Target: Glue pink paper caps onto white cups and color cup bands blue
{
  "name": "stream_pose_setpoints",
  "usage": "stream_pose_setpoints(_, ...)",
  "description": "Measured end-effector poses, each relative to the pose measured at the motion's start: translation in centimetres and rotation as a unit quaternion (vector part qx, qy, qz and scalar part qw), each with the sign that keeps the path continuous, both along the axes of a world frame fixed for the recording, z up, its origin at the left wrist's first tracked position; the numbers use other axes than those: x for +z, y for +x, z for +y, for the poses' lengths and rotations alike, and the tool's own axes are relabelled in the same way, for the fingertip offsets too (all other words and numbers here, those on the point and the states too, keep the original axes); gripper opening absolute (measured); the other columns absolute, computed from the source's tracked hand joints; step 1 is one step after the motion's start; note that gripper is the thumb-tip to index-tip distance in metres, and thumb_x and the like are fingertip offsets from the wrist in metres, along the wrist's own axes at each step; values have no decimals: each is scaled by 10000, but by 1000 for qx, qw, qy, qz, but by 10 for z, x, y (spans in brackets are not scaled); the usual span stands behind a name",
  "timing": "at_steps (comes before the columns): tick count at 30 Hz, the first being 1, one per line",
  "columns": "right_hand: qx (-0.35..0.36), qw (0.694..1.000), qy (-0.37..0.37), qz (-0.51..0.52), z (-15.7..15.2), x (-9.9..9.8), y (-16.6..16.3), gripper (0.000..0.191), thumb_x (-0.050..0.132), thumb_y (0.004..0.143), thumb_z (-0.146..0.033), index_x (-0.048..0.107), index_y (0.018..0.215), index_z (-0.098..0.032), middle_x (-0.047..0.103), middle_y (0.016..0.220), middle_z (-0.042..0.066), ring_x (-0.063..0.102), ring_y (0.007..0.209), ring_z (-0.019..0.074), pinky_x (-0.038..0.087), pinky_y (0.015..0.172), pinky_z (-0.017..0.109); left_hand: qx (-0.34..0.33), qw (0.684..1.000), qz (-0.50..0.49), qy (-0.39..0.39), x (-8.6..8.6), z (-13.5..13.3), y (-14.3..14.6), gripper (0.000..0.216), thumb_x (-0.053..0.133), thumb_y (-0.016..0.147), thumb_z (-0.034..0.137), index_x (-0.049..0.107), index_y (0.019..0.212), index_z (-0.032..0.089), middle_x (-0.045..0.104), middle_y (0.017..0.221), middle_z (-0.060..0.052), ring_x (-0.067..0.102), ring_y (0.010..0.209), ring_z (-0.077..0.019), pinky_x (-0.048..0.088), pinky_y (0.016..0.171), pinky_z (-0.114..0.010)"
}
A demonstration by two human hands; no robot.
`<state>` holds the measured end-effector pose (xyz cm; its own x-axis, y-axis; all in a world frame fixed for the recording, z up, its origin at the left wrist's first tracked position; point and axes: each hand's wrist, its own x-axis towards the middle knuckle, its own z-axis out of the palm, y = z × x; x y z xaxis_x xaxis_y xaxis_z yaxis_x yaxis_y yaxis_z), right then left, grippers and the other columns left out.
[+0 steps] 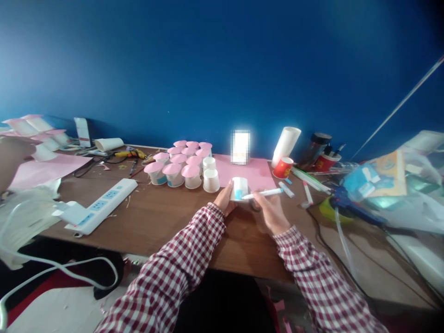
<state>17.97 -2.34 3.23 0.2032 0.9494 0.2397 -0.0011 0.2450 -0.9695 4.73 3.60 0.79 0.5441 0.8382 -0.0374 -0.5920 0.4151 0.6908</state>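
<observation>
In my left hand (pixel 225 200) is a white paper cup (pixel 239 185) with a blue patch on its side, held above the front of the desk. My right hand (pixel 272 210) grips a white marker (pixel 264 194) with a light blue end; the marker's tip lies at or very near the blue patch. To the left of the cup stand two plain white cups (pixel 211 180), upside down. Beside them are rows of several cups topped with pink discs (pixel 190 171), some with blue patches low on their sides.
Behind the held cup lies a pink sheet (pixel 225 171). A red cup (pixel 283 168) and a tall cup stack (pixel 286 143) stand at the right. A glue gun (pixel 350 206) and cords lie farther right. A power strip (pixel 107 206) is at the left, near another person's arm (pixel 14 157).
</observation>
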Motion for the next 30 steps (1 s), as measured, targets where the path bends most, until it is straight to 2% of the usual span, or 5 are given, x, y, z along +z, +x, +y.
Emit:
stream_pose_setpoints(9,-1,1000,-25,17,0,4,-1,179,653,690,-323,592,670,-156,473,497,-51,410,461,74,311,437,205,4,1000,4,-6,0,0,0,502,393,867,481,587,1090,75,673,923,-140,629,894,-236,484,846,-375)
stream_pose_setpoints(14,-20,997,-40,57,0,4,-1,201,656,687,-348,615,740,-159,537,587,-29,454,508,78,335,452,199,2,1000,11,-13,2,0,0,508,377,877,469,583,1086,54,671,921,-149,634,866,-234,485,834,-371)
stream_pose_setpoints(20,6,997,-46,61,1,4,-2,194,672,668,-325,591,670,-149,483,521,-48,421,474,63,322,438,187,3,1000,-1,-18,1,0,0,517,347,885,470,594,1047,45,673,904,-155,641,819,-227,489,809,-361)
stream_pose_setpoints(25,-10,996,-49,79,2,1,-1,215,675,669,-347,612,744,-156,525,585,-34,448,509,69,333,444,184,8,1000,-1,-25,2,0,0,498,344,893,446,587,1062,45,670,924,-158,641,832,-230,485,818,-373)
stream_pose_setpoints(30,26,994,-48,89,2,-2,1,186,677,674,-321,602,709,-155,490,548,-46,423,493,59,325,442,175,11,1000,-6,-28,2,0,0,510,332,895,448,592,1047,37,672,906,-163,637,857,-240,478,833,-375)
